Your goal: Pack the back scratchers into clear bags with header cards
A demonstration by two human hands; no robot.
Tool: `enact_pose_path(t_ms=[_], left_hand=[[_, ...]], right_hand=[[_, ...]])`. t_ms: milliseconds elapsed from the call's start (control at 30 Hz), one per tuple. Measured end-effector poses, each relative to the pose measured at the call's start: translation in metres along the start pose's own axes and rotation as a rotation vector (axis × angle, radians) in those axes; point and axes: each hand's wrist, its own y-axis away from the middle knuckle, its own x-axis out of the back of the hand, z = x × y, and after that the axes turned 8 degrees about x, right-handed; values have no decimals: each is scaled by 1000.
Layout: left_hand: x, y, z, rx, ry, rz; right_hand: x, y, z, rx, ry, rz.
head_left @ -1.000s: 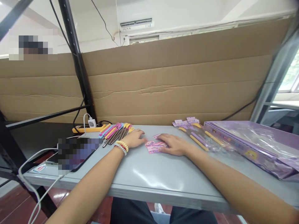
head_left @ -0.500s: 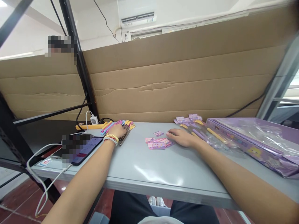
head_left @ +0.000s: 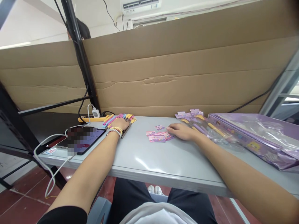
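My left hand [head_left: 119, 123], with several beaded and coiled bands at the wrist, lies over a bunch of slim pens [head_left: 109, 121] with hand-shaped tops, in blue, pink, yellow and dark brown. Its fingertips are lost among the pens, so whether they grip one is unclear. On the table, my right hand [head_left: 181, 131] rests with fingers stretched out and nothing visible in them. Beside its fingertips are a small loose purple card [head_left: 159, 127] and an overlapping group of pink and purple cards [head_left: 157, 137]. Bagged pens with purple cards [head_left: 198, 124] lie to its right.
A purple printed box [head_left: 254, 146] with clear plastic in it stands at the right. Tablet-like devices [head_left: 93, 141] with a white cable [head_left: 50, 174] and a yellow power strip [head_left: 93, 119] are at the left. Cardboard [head_left: 163, 74] walls off the back; a person's head [head_left: 83, 29] shows behind it.
The view has tipped downward, so the table sits higher in the picture. Both hands stay at nearly the same places beside the pens and cards.
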Motion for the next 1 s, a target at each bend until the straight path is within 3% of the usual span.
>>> enact_pose_path(t_ms=[200, 400, 533, 667, 767, 900, 1000], left_hand=[[-11, -2, 4, -9, -10, 148], [-13, -14, -1, 23, 69, 50], [-13, -15, -2, 8, 123, 56], [-4, -4, 2, -50, 119, 196], [6, 11, 9, -201, 105, 298], [12, 33, 24, -585, 49, 205], [8, 47, 37, -768, 16, 217]], right_hand=[[-2, -2, 3, 7, 0, 5], [-2, -2, 1, 0, -3, 12], [-1, 0, 0, 9, 0, 21], [-3, -1, 3, 31, -6, 46], [-5, -2, 4, 62, -26, 155], [-6, -3, 2, 71, -40, 368], [-6, -2, -2, 121, -41, 448]])
